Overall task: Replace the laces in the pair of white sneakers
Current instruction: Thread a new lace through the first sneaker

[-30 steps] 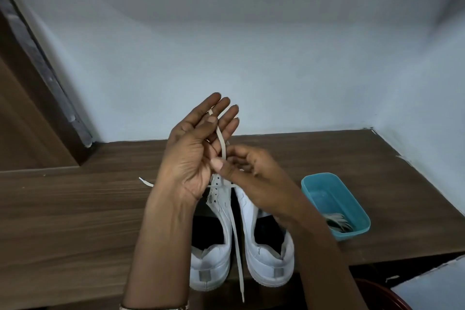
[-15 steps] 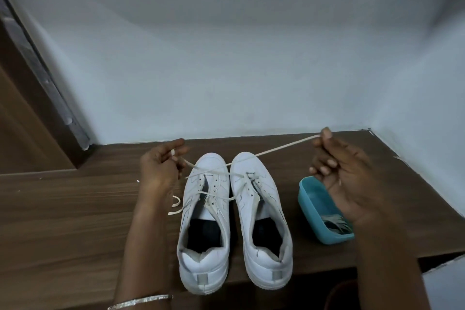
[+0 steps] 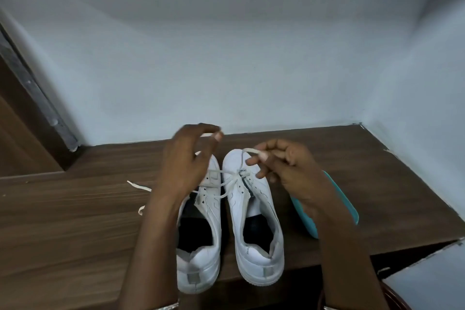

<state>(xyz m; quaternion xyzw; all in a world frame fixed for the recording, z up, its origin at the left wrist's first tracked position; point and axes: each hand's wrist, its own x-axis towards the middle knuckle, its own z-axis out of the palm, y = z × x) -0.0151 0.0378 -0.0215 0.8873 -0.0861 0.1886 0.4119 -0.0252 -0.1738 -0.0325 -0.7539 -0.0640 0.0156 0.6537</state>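
Two ends pinched: left hand [image 3: 183,166] and right hand [image 3: 289,168] each clamp the lace [image 3: 224,171] | sneakers [image 3: 254,211] at table [image 3: 75,209] front edge | advice: level both ends, pull snug.

The two sneakers [image 3: 237,209] before me are plain white, their insides black, each heel with a small grey tab [image 3: 267,272]; the lace [image 3: 227,173] I pinch is off-white; the bench [image 3: 75,221] is brown with streaky wood grain; the tray [image 3: 348,205] at its right edge is teal; the wall [image 3: 226,63] behind is pale blue-grey.
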